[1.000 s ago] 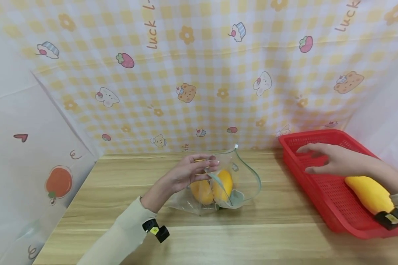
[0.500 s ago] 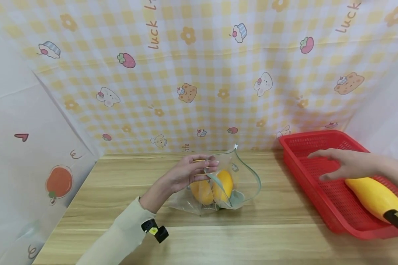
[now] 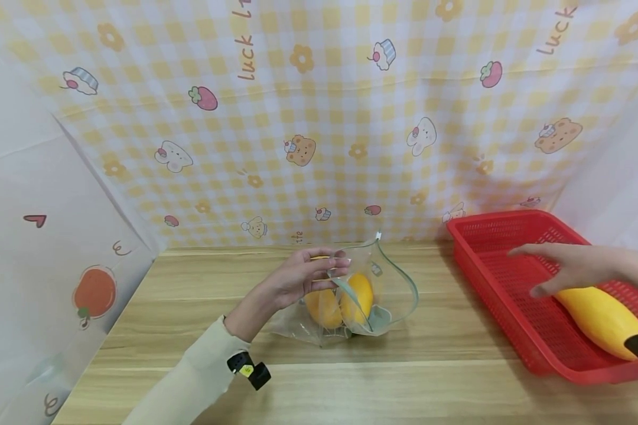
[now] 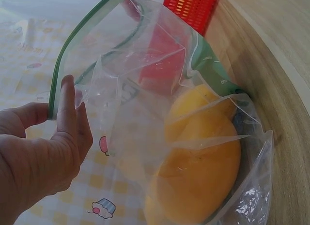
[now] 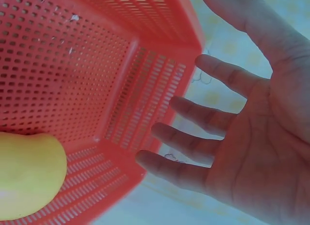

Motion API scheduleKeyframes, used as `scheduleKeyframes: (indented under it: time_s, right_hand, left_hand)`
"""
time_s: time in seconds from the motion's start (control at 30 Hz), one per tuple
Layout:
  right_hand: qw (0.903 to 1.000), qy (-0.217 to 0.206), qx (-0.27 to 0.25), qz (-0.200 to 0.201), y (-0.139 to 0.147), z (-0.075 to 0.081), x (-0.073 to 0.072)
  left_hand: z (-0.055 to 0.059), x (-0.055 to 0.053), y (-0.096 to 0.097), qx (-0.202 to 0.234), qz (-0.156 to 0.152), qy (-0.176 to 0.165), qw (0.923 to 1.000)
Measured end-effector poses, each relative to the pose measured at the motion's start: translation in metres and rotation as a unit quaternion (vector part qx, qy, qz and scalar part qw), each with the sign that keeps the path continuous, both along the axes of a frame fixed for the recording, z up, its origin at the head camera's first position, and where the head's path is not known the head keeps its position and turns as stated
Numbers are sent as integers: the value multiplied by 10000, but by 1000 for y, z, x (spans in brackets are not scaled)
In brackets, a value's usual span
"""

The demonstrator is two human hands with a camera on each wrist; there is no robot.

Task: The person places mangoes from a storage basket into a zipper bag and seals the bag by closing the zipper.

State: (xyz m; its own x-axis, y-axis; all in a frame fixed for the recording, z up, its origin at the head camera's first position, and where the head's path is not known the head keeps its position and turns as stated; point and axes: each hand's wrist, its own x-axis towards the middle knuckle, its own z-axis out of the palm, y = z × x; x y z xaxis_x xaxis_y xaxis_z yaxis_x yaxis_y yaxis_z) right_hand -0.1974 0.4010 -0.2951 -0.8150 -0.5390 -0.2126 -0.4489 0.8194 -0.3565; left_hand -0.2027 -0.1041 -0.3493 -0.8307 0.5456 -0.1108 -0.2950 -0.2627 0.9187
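In the head view my left hand [image 3: 303, 278] pinches the green-edged mouth of a clear zip bag [image 3: 396, 295] that stands gaping on the table. Inside the bag lie yellow-orange mangoes [image 4: 198, 162], seen through the film. The bag's white slider [image 3: 378, 235] sits at the top corner of its mouth. My right hand [image 3: 579, 265] hovers over the red basket [image 3: 468, 260], fingers spread and holding nothing. A larger yellow mango [image 3: 598, 319] lies in the basket, below that hand and wrist. In the right wrist view the fingertips overlap the basket's rim.
The wooden table [image 3: 404, 383] carries the bag at its middle and the basket at the right. A yellow checked cloth [image 3: 329, 106] hangs right behind the table, and white sheeting [image 3: 21, 265] covers the left side.
My right hand has moved to the right and slightly nearer over the basket, uncovering more of the mango's near end. The left hand and the bag have stayed in place.
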Motion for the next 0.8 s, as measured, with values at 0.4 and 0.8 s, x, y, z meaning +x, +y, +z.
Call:
scheduleKeyframes:
  time_s: [0.4,0.8]
  right_hand:
    - [9983,-547,-190,-114,20,-5,-5]
    - [9972,-580,267,-379,36,-4,-8]
  left_hand:
    - [1,0,1,3,3,7,10000]
    - [3,0,2,74,-38,-36,10000]
